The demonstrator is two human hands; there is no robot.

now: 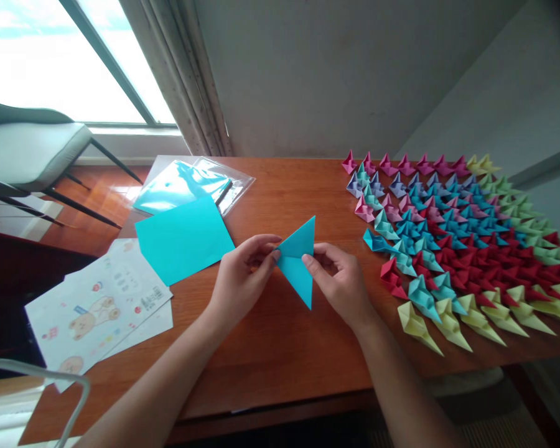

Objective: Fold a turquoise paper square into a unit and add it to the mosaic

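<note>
"Surface of glossy reddish-brown wood stretches across the view. What takes up most of it?"

"Small folded paper boats, rowed along the right side: mostly pink at the far edge, deep red in the middle, pale yellow at the near edge."

"And on the left?"

"White sheets printed with cartoon bears, and a flat turquoise rectangular paper sheet lying partly over them. It also overlaps a shiny clear plastic packet beyond."

"What about the hands?"

"The left hand, just beside the turquoise sheet, has its grip pinching one corner of a turquoise folded paper triangle. The right hand has its grip pinching the opposite edge, thumb on the face, other fingers partly hidden."

"So where is the triangle?"

"Between the two hands, mid-surface; I can't tell whether it touches the wood. A thin crease runs across it from the left corner toward the right thumb."
</note>
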